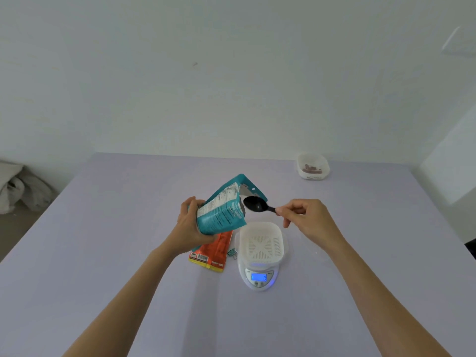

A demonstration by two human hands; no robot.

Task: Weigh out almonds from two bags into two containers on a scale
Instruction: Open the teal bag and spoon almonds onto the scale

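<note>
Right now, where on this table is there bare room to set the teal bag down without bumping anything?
Bare table lies left of the orange bag, right of the scale this side of the far container, and behind the teal bag toward the back edge. It is crowded in the centre, where orange bag, clip and scale sit close.

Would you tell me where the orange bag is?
In the head view, the orange bag lies on the table left of the scale, under the teal bag.
</note>
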